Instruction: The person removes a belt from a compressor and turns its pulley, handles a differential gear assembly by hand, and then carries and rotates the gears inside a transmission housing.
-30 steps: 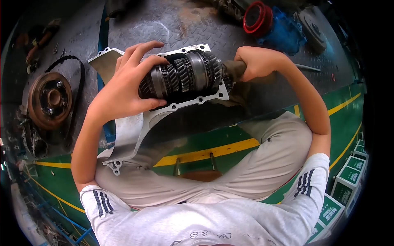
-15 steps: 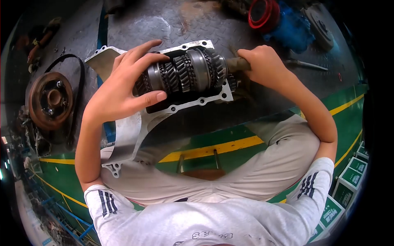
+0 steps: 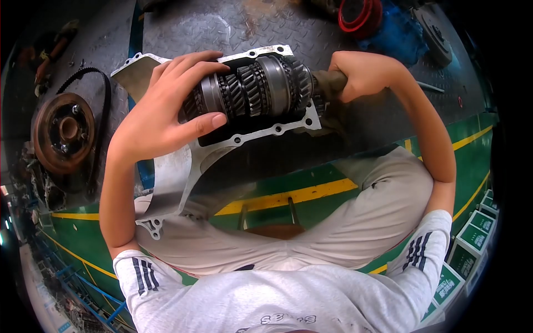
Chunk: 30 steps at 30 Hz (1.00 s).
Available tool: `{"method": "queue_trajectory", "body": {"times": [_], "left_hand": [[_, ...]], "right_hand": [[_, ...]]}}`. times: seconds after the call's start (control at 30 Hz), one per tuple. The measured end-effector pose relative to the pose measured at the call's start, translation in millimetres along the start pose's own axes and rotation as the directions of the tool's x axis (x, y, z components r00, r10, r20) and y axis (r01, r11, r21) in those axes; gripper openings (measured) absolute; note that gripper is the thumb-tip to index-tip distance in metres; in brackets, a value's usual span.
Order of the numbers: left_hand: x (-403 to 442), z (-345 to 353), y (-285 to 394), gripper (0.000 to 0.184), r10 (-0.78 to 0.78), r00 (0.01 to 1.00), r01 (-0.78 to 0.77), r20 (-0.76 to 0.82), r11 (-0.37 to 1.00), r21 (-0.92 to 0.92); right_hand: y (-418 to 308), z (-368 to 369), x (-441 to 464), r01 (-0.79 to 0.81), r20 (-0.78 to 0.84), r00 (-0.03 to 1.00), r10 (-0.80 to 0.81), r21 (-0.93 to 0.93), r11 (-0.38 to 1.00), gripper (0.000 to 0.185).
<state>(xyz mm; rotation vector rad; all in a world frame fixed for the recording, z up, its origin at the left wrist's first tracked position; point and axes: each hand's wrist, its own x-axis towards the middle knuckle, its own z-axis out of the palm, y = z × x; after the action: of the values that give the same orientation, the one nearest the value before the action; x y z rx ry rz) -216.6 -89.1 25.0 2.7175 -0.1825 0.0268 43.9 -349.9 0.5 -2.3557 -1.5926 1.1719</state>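
A pale metal gearbox casing (image 3: 277, 130) lies with its cavity facing up, holding a shaft stacked with dark gears (image 3: 252, 89) and shiny rings. My left hand (image 3: 169, 108) spans the casing's left part, fingers spread and stretched toward the far rim, thumb apart on the near side. It rests over the left end of the gears, hiding that end. At the opposite end, my right hand (image 3: 366, 75) is closed round a brownish shaft end (image 3: 328, 83) that sticks out beyond the casing. Its fingertips are partly hidden.
A rusty pulley wheel (image 3: 66, 133) and a black toothed belt (image 3: 108, 100) lie left. Far right are a blue part with a red ring (image 3: 358, 18) and a grey disc (image 3: 433, 36). The steel bench (image 3: 194, 28) has a tread pattern. Another person's hand (image 3: 41, 72) shows upper left.
My right hand has turned at the wrist on the shaft end, knuckles rising and shifting right. The casing's right end sits slightly higher in view. My left hand stays almost in place.
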Motion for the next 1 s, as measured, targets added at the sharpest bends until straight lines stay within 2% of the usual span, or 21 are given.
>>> {"method": "queue_trajectory", "body": {"times": [0.03, 0.13, 0.17, 0.23, 0.27, 0.33, 0.37, 0.43, 0.47, 0.53, 0.57, 0.63, 0.67, 0.73, 0.77, 0.87, 0.9, 0.97, 1.0], "left_hand": [[0, 0, 0, 0.075, 0.001, 1.0, -0.001, -0.003, 1.0, -0.005], [0, 1, -2, 0.076, -0.011, 1.0, 0.01, -0.007, 1.0, -0.021], [0, 1, -2, 0.076, -0.011, 1.0, 0.01, -0.009, 1.0, -0.021], [0, 1, -2, 0.076, 0.014, 1.0, -0.014, -0.016, 1.0, -0.006], [-1, 2, -2, 0.076, 0.014, 1.0, -0.014, -0.018, 1.0, -0.006], [-1, 2, -2, 0.076, 0.02, 1.0, -0.02, -0.021, 1.0, -0.001], [-1, 2, -2, 0.076, 0.02, 1.0, -0.02, -0.021, 1.0, -0.001], [-2, 1, 0, 0.075, 0.019, 1.0, -0.019, -0.02, 1.0, -0.002], [-2, 2, 0, 0.075, 0.018, 1.0, -0.018, -0.019, 1.0, -0.002], [-2, 6, -2, 0.075, 0.039, 0.998, -0.037, -0.045, 0.999, 0.034], [-2, 6, -2, 0.075, 0.035, 0.998, -0.034, -0.046, 0.999, 0.033], [-2, 7, -3, 0.075, 0.049, 0.997, -0.047, -0.057, 0.998, 0.047], [-2, 7, -3, 0.075, 0.047, 0.997, -0.044, -0.057, 0.998, 0.048], [-3, 8, -5, 0.075, 0.062, 0.996, -0.059, -0.065, 0.997, 0.042], [-2, 7, -4, 0.075, 0.058, 0.996, -0.055, -0.065, 0.998, 0.044], [-2, 6, -1, 0.077, 0.053, 0.997, -0.049, -0.051, 0.996, 0.069], [-2, 7, -1, 0.078, 0.065, 0.996, -0.06, -0.061, 0.995, 0.079], [-1, 6, 1, 0.079, 0.082, 0.994, -0.075, -0.07, 0.993, 0.093], [0, 5, 2, 0.079, 0.099, 0.992, -0.091, -0.08, 0.991, 0.099]], "right_hand": [[2, -3, 2, -0.002, 0.001, 1.0, 0.002, 0.0, 1.0, 0.028], [11, -15, 12, -0.011, 0.239, 0.971, -0.023, 0.139, 0.99, 0.038], [17, -16, 17, -0.012, 0.239, 0.971, -0.022, 0.137, 0.991, 0.038], [30, -14, 24, 0.004, 0.372, 0.915, -0.154, 0.372, 0.928, 0.04], [28, -15, 23, 0.004, 0.372, 0.915, -0.152, 0.37, 0.929, 0.04], [20, -13, 15, 0.009, 0.269, 0.959, -0.087, 0.28, 0.96, 0.04], [16, -11, 11, 0.009, 0.269, 0.959, -0.087, 0.28, 0.96, 0.04], [7, -6, 3, 0.028, 0.07, 0.997, -0.032, 0.065, 0.998, 0.037], [5, -2, 1, 0.029, 0.071, 0.997, -0.034, 0.065, 0.997, 0.037], [3, 3, -2, 0.063, -0.039, 0.997, -0.061, 0.048, 0.997, 0.03], [2, 7, -3, 0.065, -0.037, 0.997, -0.063, 0.047, 0.997, 0.03], [0, 14, -7, 0.093, -0.176, 0.981, -0.083, 0.049, 0.994, 0.021], [0, 21, -9, 0.096, -0.175, 0.981, -0.086, 0.048, 0.994, 0.021], [3, 37, -11, 0.183, -0.483, 0.844, -0.232, -0.148, 0.972, 0.022], [7, 43, -8, 0.188, -0.482, 0.843, -0.237, -0.149, 0.971, 0.022], [22, 65, 3, 0.004, -0.677, 0.641, -0.363, -0.469, 0.883, 0.04], [25, 71, 7, 0.013, -0.67, 0.643, -0.37, -0.474, 0.881, 0.04], [25, 78, 9, -0.014, -0.774, 0.432, -0.463, -0.519, 0.854, 0.04], [28, 79, 11, -0.038, -0.772, 0.422, -0.475, -0.538, 0.842, 0.041]]}}
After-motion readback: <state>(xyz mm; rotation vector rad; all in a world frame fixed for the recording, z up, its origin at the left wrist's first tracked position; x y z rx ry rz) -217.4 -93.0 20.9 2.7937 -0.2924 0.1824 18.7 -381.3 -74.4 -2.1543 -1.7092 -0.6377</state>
